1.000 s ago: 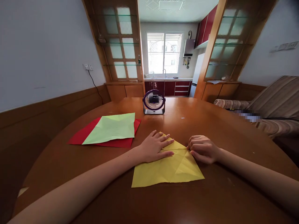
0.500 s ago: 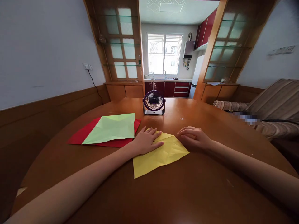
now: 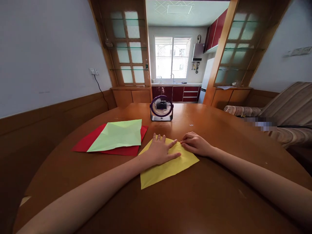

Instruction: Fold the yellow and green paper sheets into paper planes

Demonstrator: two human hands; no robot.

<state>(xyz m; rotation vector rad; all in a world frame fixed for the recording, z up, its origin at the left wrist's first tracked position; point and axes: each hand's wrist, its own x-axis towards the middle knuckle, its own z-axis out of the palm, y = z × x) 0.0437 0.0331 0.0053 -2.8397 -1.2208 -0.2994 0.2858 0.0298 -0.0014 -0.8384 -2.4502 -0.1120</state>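
A creased sheet of yellow paper [image 3: 168, 170] lies flat on the brown table, in the middle of the head view. My left hand [image 3: 161, 151] rests palm down on it, fingers spread and holding nothing. At the sheet's upper right edge, my right hand [image 3: 197, 144] has its fingers drawn together, thumb and fingertips pinching the paper. Part of the sheet is hidden beneath my left hand. To the left of that hand, a light green sheet of paper [image 3: 122, 133] lies over a red sheet of paper [image 3: 87, 141].
A small purple and black fan [image 3: 161, 106] stands on the round wooden table [image 3: 185, 201] beyond my hands. A striped armchair [image 3: 290, 107] is on the right. Farther back are wooden cabinets and a kitchen window [image 3: 173, 57].
My left hand has slid right across the yellow paper and its fingers have spread. My right hand has moved left, its fingertips now on the paper's edge.
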